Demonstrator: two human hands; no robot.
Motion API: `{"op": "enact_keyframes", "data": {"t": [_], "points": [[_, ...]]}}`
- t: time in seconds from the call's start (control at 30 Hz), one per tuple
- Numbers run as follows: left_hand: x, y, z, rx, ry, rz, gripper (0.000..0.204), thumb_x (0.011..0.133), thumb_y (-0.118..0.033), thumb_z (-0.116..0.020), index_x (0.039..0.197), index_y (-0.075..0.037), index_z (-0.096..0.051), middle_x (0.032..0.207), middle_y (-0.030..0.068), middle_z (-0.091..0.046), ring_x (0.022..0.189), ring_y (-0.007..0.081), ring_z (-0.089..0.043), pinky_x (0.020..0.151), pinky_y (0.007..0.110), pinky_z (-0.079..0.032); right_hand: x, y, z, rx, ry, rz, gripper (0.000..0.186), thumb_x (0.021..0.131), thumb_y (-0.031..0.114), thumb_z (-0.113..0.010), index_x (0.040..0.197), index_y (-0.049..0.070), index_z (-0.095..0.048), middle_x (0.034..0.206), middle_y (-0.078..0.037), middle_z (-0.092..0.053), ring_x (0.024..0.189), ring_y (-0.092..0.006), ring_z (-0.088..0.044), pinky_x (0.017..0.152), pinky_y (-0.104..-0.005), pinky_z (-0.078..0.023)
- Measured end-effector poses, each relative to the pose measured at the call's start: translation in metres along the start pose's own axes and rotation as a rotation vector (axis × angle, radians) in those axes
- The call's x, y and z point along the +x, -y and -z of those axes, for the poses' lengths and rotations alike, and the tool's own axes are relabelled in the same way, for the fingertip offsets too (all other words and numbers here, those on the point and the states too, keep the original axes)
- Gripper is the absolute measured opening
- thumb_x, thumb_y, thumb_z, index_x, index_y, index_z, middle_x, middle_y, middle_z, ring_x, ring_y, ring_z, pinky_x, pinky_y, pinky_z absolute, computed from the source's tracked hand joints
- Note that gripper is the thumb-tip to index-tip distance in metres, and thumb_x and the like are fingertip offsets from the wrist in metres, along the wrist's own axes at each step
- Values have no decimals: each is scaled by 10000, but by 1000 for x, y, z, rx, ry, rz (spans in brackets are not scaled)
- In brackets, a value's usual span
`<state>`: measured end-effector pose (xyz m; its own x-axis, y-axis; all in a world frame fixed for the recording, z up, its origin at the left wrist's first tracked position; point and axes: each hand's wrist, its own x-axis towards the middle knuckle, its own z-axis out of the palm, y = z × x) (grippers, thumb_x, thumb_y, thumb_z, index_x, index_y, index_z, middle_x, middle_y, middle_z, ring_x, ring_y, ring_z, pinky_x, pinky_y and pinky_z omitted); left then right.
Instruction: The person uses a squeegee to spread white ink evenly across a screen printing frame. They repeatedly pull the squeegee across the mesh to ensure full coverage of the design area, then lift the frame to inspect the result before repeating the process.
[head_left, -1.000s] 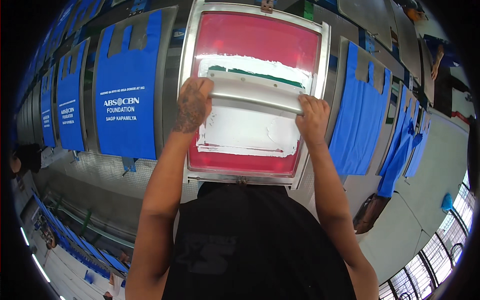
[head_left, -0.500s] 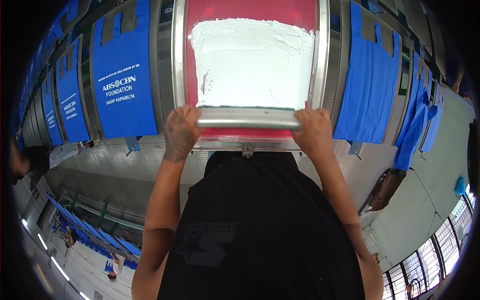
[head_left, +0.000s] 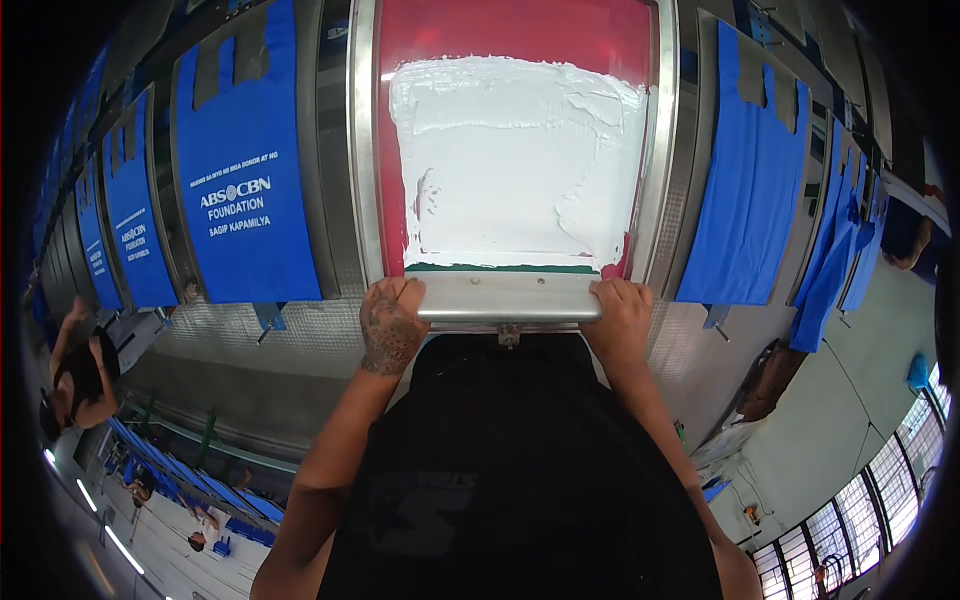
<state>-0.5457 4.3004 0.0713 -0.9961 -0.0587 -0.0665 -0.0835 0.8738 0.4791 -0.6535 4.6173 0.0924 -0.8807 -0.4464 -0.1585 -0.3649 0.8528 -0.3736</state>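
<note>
A wide metal squeegee [head_left: 510, 297] lies across the near end of a screen printing frame [head_left: 366, 150], close to my body. My left hand [head_left: 393, 322] is closed around its left end, and my right hand [head_left: 620, 318] grips the right end. A strip of its green blade shows along the far side. Beyond the blade, thick white ink [head_left: 510, 170] covers much of the red screen [head_left: 510, 30], with ridges and rough patches at its edges. What lies beneath the screen is hidden.
Blue fabric bag pieces lie on metal boards either side: a printed blue piece [head_left: 240, 150] at left, an unprinted blue piece [head_left: 745, 190] at right. Metal handles jut from the near board ends. A person [head_left: 85, 375] stands at far left; another person's arm shows at far right.
Both hands have pulled the squeegee toward my body, down to the frame's near end. More white ink shows behind it. The person at left has come further into view.
</note>
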Motion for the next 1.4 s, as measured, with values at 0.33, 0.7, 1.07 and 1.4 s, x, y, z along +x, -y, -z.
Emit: {"op": "enact_keyframes", "data": {"t": [0.33, 0.7, 1.07, 1.4], "points": [[133, 37, -1, 167, -218, -134, 345, 681, -205, -798, 994, -103, -697, 984, 91, -644, 924, 301, -619, 832, 447, -495, 122, -9, 5, -182, -128, -17, 356, 604, 132, -823, 935, 111, -693, 922, -57, -659, 907, -267, -622, 916, -462, -404], [75, 17, 16, 163, -20, -111, 106, 806, -130, -688, 911, -121, -694, 877, 56, -627, 846, 244, -629, 741, 376, -506, 70, -7, 34, -136, -135, 98, 265, 667, 87, -742, 924, 83, -677, 893, -75, -675, 881, -258, -646, 875, -481, -393], [221, 54, -2, 139, -48, -101, 269, 735, -248, -808, 935, -101, -704, 883, 101, -689, 843, 311, -667, 761, 404, -538, 204, -42, 25, -161, -220, 99, 226, 651, 213, -797, 804, 68, -716, 853, -111, -722, 727, -279, -658, 778, -398, -394], [39, -5, 10, 85, -7, -97, 303, 679, -89, -718, 980, -58, -696, 897, 95, -607, 863, 277, -598, 807, 423, -492, 25, 3, 21, -44, -120, 79, 283, 636, 43, -729, 900, 103, -648, 848, -52, -623, 822, -247, -619, 822, -448, -376]]}}
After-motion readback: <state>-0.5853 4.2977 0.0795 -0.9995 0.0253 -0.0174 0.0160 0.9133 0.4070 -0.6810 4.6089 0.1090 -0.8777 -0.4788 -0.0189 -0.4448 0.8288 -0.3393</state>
